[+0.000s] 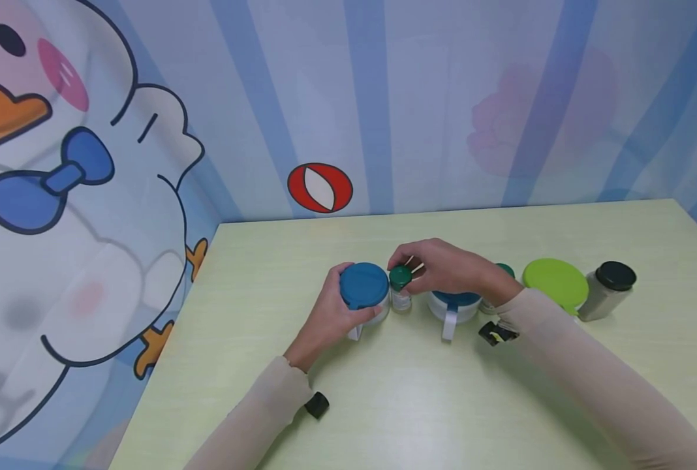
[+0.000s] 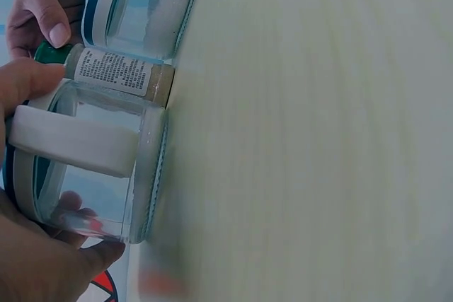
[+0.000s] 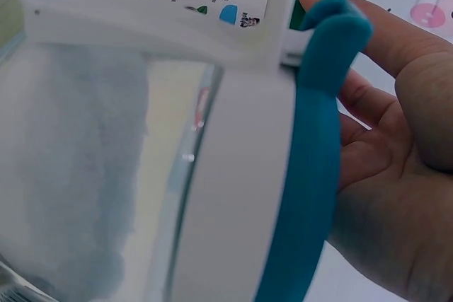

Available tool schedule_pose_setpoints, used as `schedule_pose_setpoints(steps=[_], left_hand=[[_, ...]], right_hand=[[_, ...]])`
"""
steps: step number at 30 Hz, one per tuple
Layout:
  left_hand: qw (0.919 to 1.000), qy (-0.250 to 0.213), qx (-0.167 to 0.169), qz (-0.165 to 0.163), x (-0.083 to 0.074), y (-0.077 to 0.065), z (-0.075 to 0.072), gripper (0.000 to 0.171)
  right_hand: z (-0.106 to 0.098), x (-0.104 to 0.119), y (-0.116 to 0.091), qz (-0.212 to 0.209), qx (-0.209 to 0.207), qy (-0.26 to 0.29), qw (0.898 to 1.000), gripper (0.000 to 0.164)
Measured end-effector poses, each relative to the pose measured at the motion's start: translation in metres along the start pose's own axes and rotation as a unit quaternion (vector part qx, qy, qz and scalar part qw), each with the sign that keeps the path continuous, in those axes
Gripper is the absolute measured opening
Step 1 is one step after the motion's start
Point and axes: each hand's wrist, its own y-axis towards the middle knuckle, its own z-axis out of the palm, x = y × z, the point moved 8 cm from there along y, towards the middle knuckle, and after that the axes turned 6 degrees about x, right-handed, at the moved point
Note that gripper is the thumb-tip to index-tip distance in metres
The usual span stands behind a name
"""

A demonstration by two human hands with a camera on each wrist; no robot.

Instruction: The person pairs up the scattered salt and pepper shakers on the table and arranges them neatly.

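My left hand (image 1: 331, 320) holds a clear glass seasoning jar (image 1: 364, 285) with a blue lid, its fingers and thumb wrapped round the sides. A white handle (image 2: 74, 141) sticks out from that jar. Just right of it stands a small shaker bottle (image 1: 402, 301), upright and close beside the jar. Fingers and thumb of my right hand (image 1: 442, 264) pinch the bottle's green cap (image 1: 400, 277). A printed label (image 2: 113, 70) wraps the bottle. A second blue-lidded jar (image 1: 454, 305) with white contents stands under my right wrist, partly hidden by it.
Right of the second jar, another green-capped bottle (image 1: 489, 307) is mostly hidden by the right forearm. Beyond it stand a container with a lime-green lid (image 1: 555, 284) and a black-capped shaker (image 1: 607, 294). The pale table (image 1: 384, 405) meets a patterned wall covering at the back.
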Motion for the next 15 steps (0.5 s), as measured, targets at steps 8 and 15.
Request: schedule_pose_setpoints(steps=[8, 15], left_hand=[[1.0000, -0.004, 0.002, -0.006, 0.0010, -0.0003, -0.0002, 0.095], [0.9999, -0.004, 0.003, -0.011, 0.0002, -0.0004, 0.0008, 0.095]], right_hand=[[-0.0001, 0.0012, 0.0002, 0.004, 0.001, -0.003, 1.000, 0.040], [0.0000, 0.0025, -0.0004, 0.006, 0.000, -0.007, 1.000, 0.041]])
